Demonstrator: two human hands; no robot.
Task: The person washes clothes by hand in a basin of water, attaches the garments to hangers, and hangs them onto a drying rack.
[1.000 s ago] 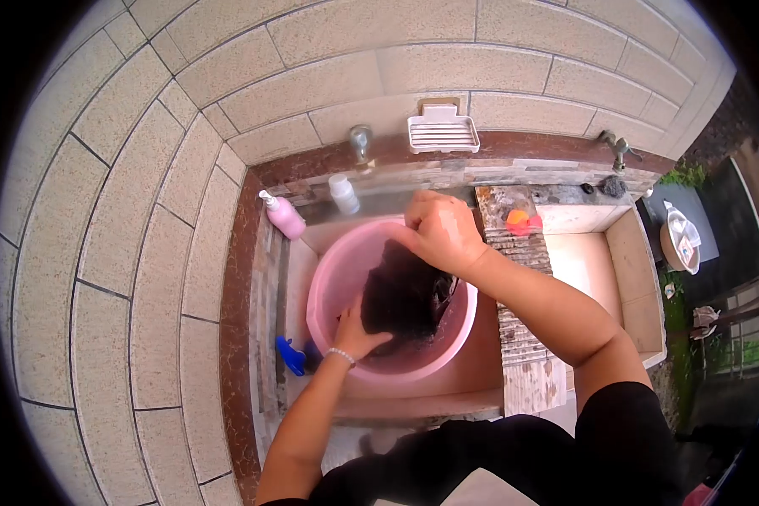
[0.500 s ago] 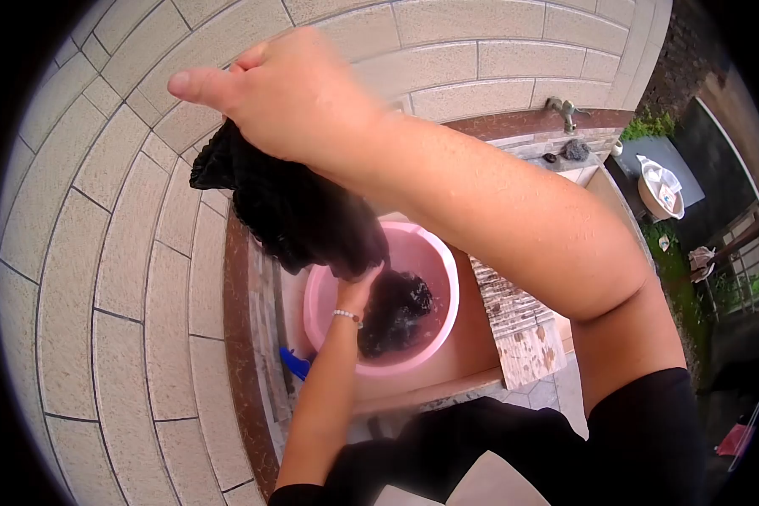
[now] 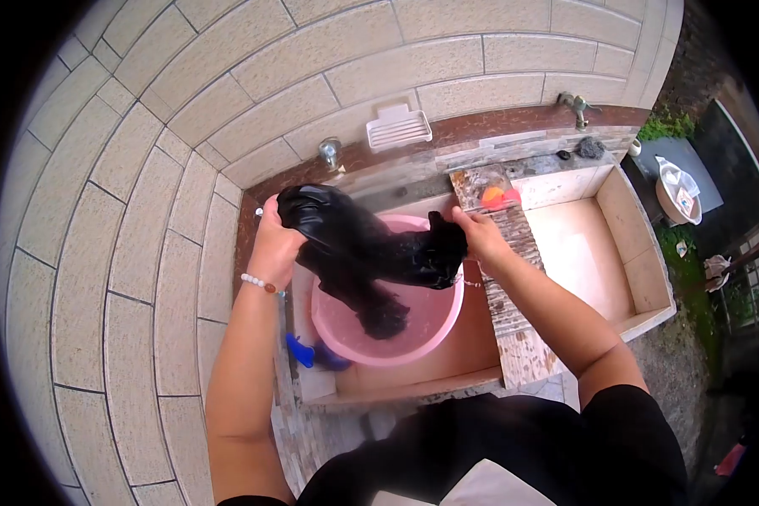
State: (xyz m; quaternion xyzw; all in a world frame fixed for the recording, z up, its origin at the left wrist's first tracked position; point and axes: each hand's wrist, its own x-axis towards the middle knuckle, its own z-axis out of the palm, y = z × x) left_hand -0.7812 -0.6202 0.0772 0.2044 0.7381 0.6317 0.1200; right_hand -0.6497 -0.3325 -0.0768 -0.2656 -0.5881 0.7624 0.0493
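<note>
A wet black garment (image 3: 346, 244) is stretched between my two hands above a pink basin (image 3: 333, 325). My left hand (image 3: 278, 240), with a beaded bracelet at the wrist, grips its left end. On the right, my right hand (image 3: 478, 234) pinches the other end near the basin's right rim. The garment's middle hangs down into the basin, where reddish-tinted water shows. The basin stands in the left sink compartment (image 3: 472, 346).
A ridged washboard slab (image 3: 514, 312) divides the sinks, with an orange and pink item (image 3: 499, 198) on it. Behind are two taps (image 3: 330, 153) (image 3: 578, 108) and a soap dish (image 3: 398, 128). A blue brush (image 3: 300, 350) lies left of the basin.
The garment, lifted high at the upper left by my right hand, is now lower and spread sideways. My left hand has moved up and left out of the basin; my right hand has moved right and down.
</note>
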